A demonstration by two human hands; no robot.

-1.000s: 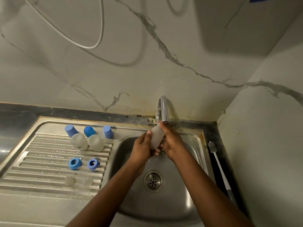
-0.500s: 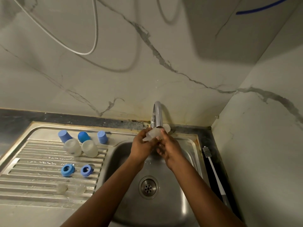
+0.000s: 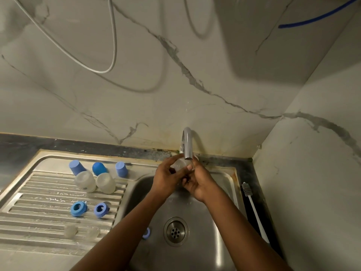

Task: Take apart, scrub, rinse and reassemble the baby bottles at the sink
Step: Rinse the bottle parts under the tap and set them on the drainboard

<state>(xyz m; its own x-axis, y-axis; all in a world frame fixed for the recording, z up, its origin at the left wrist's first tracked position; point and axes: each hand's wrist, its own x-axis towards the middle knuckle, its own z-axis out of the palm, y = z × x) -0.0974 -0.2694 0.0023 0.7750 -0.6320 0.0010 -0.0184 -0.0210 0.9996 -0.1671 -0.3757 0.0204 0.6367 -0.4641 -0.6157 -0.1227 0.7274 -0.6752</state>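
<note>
Bottle (image 3: 180,165) under tap (image 3: 188,145) | left hand (image 3: 168,178), right hand (image 3: 197,182) closed round it | light, wet (slippery): grip mid-body

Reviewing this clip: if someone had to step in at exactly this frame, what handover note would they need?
Left hand and right hand: both grip one clear bottle body just under the tap spout, over the sink basin.
On the draining board: three blue caps, two clear bottle bodies upside down, two blue collar rings, two clear teats.
A third blue ring lies in the basin, partly hidden by the left arm.
Bottle brush lies right of the basin.
Done: everything is apart.
Left: finish this body, the third ring, then reassemble.
</note>
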